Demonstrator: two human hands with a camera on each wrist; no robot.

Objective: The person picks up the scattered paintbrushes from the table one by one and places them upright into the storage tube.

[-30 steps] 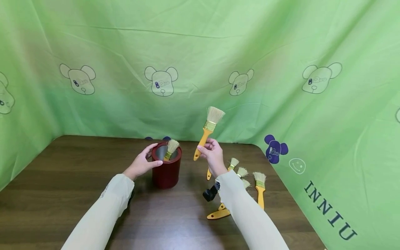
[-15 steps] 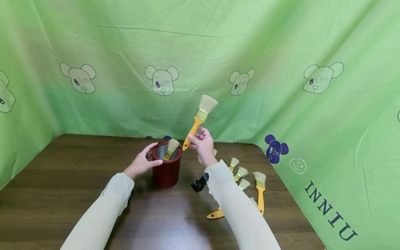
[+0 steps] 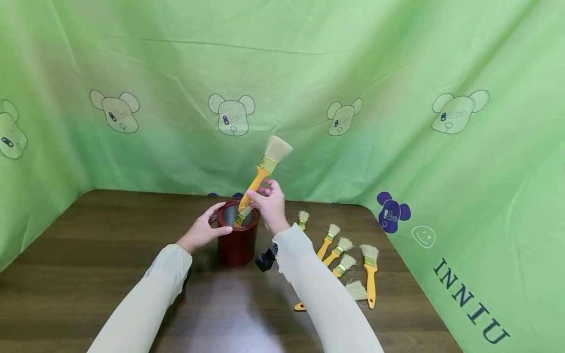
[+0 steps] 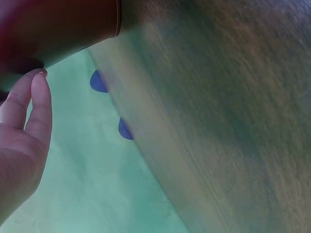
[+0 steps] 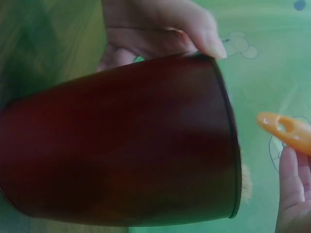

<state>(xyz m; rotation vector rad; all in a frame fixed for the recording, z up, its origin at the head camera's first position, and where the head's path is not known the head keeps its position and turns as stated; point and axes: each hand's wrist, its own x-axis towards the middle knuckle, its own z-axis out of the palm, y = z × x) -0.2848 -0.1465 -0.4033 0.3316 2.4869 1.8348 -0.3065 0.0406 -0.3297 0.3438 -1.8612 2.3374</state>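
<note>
Table [image 3: 88, 255] bears several loose brushes [image 3: 344, 243], right of the can [image 3: 237, 249]. Left hand [image 3: 202, 232] grips the can at its left, thumb at the near rim, fingers round the far side. Right hand [image 3: 272, 206], just right of the can's mouth, pinches the held brush [image 3: 262, 172] by its handle, bristles up; handle end above the can's opening. Another brush [image 3: 240, 220] leans inside the can, bristles up. Green curtain [image 3: 282, 63] behind the can.
</note>
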